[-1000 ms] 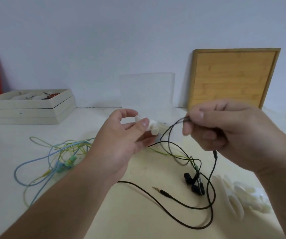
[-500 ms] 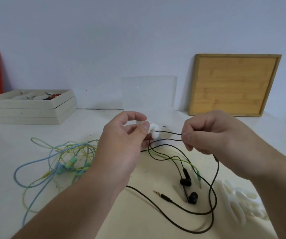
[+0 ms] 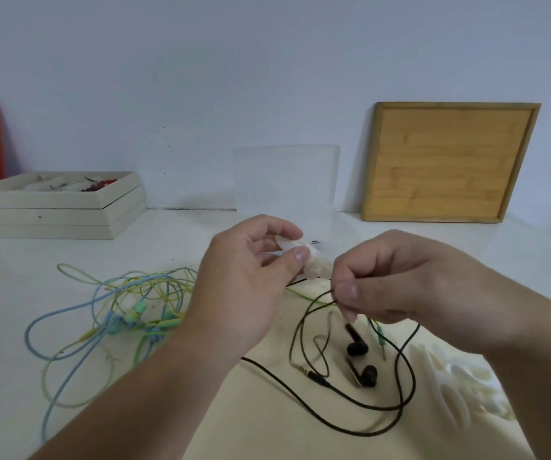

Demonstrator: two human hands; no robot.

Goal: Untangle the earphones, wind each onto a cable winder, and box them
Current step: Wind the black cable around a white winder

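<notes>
though loosely looped, black earphones [image 3: 357, 349] (thin cable)

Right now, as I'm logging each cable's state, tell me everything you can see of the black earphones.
The black earphones are one thin black cable with two rounded buds and a gold-tipped jack. Buds, jack and loose loops lie on the table. The right hand pinches one raised loop; another stretch runs under the left forearm.
</notes>
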